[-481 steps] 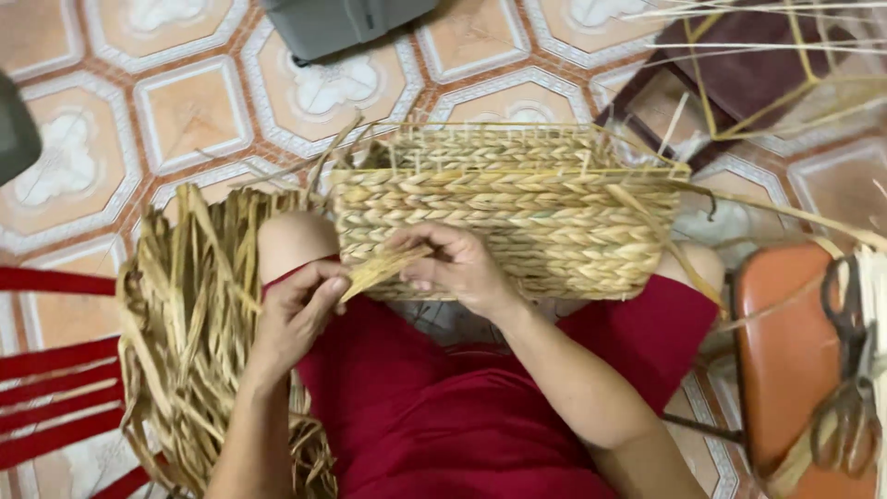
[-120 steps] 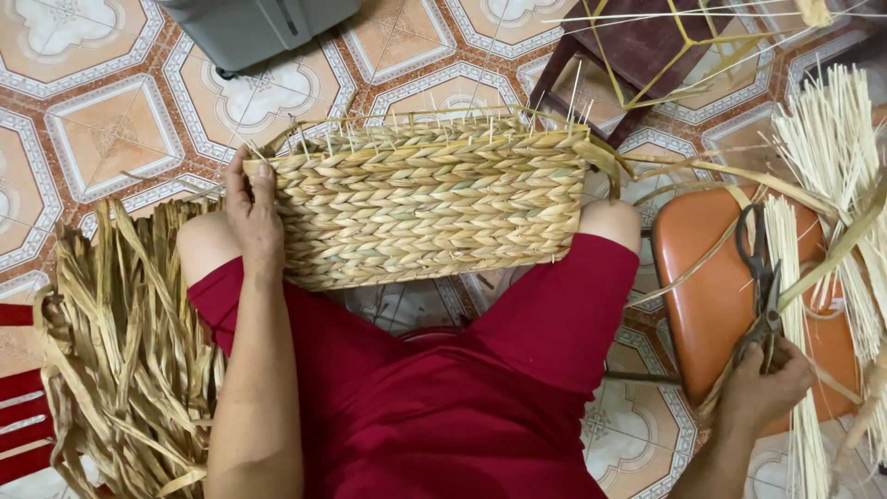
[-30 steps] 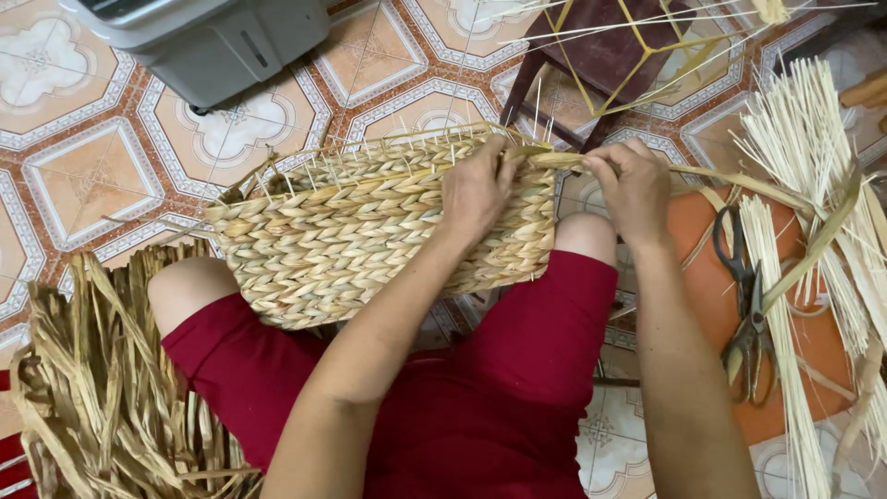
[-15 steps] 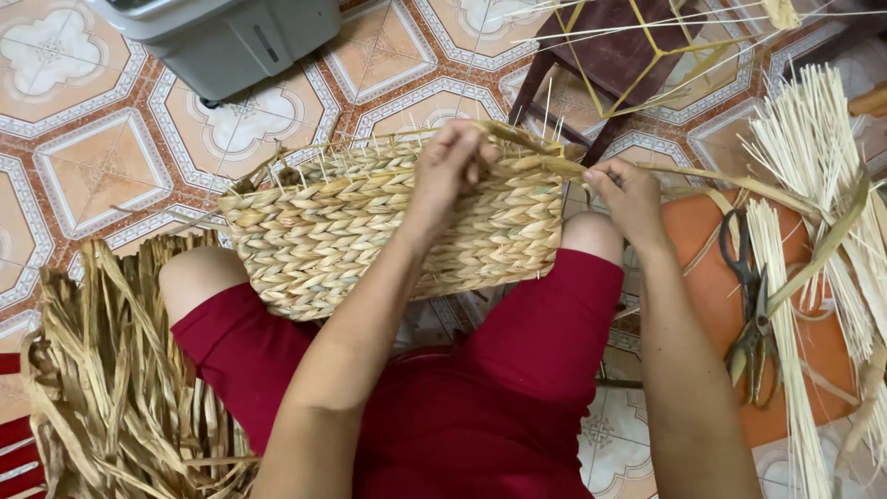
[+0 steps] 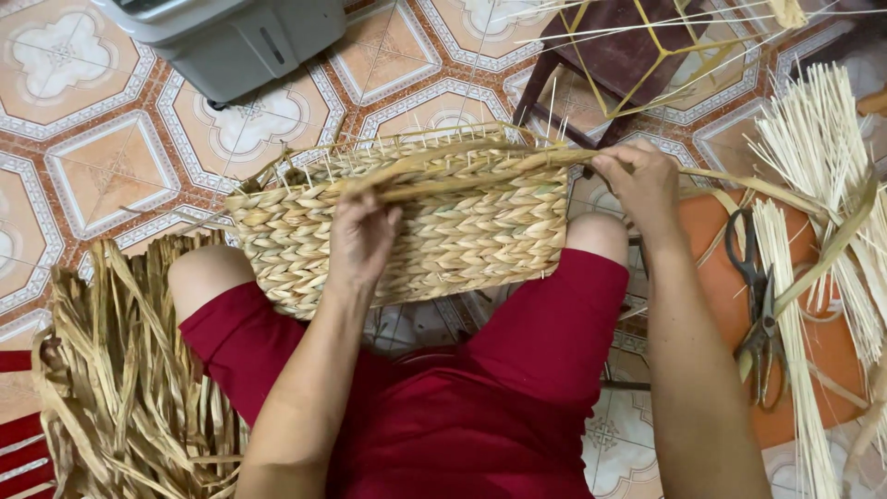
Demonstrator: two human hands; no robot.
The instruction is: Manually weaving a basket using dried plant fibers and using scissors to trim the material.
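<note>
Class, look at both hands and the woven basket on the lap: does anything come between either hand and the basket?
Nothing visible does. The left hand lies on the basket wall; the right hand pinches the straw strand at its rim.
</note>
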